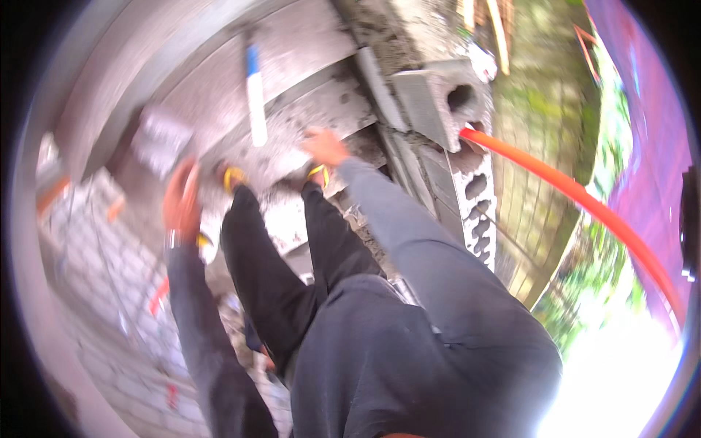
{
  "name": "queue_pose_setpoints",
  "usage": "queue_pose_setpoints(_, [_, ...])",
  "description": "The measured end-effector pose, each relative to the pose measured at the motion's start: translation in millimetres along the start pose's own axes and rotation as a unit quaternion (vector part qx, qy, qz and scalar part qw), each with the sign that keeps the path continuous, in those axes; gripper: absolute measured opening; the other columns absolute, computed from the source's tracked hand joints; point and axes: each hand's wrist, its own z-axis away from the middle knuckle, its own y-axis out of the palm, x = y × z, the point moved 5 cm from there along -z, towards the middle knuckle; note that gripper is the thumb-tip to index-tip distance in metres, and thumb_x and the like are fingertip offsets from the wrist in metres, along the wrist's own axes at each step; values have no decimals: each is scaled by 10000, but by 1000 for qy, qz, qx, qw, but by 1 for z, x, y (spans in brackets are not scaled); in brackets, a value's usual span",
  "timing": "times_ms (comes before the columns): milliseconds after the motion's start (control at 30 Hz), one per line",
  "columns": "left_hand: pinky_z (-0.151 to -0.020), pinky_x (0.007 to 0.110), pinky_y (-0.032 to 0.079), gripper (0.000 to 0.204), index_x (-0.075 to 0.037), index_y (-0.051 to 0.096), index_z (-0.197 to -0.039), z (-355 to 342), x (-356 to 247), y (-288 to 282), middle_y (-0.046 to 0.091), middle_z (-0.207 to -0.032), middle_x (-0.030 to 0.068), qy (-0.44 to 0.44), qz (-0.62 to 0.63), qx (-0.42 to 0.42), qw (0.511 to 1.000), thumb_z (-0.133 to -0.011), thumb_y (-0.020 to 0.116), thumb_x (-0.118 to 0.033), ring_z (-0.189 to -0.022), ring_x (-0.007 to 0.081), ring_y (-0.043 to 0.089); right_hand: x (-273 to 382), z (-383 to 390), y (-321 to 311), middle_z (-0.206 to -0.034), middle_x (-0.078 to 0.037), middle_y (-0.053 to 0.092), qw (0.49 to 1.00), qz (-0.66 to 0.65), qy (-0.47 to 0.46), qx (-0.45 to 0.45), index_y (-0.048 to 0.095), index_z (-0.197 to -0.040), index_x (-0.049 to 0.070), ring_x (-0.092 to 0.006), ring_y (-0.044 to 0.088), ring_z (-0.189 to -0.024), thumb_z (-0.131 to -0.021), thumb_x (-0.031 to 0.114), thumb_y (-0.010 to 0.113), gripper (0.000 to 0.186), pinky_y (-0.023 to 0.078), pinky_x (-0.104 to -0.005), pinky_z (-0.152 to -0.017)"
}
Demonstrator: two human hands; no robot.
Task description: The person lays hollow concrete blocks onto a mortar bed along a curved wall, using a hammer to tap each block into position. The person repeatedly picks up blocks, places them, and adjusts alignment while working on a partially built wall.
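The left hand [182, 198], its grip apart, is hanging just beside a blurred, whitish bag-like thing [162, 142], while the right hand [326, 148] is hanging by the concrete steps [321, 109], its grip too blurred to tell. A blue-and-white stick-like tool [255, 102] is lying ahead, between them; an orange tube [562, 185] is curving rightward from hollow concrete blocks [423, 102].

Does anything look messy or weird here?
Yes, two things. The concrete step in front of the feet looks blotchy and dirty; I can't tell what the dark marks are. Also, a bright orange tube bows out from beside a hollow block, looking odd against the grey wall.
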Motion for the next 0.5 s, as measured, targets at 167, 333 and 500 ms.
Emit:
queue_pose_setpoints(167, [-1031, 358, 489, 350, 14, 623, -1325, 68, 76, -8, 654, -1336, 119, -268, 167, -49, 948, -1059, 549, -201, -1212, 230, 626, 67, -137, 104, -1288, -379, 591, 976, -133, 170, -17, 259, -1474, -181, -425, 643, -1181, -811, 430, 710, 1009, 521, -444, -991])
queue_pose_setpoints(333, [-1037, 350, 478, 325, 30, 647, -1280, -49, -10, 5, 695, -1276, 146, -11, 8, 14, 1000, -1041, 572, -178, -1203, 222, 641, 105, -164, 102, -1103, -307, 688, 960, -214, 165, -78, 555, -1267, -57, -450, 684, -1021, -792, 294, 662, 600, 547, -490, -895])
queue_pose_setpoints(500, [-1012, 339, 492, 284, -27, 681, -1253, -142, -207, 56, 714, -1239, 142, 217, -73, 7, 974, -1020, 602, -168, -1163, 257, 675, 105, -50, 16, -934, -264, 709, 986, -157, 14, -48, 604, -1147, 10, -460, 695, -888, -766, 244, 639, 449, 560, -546, -806])
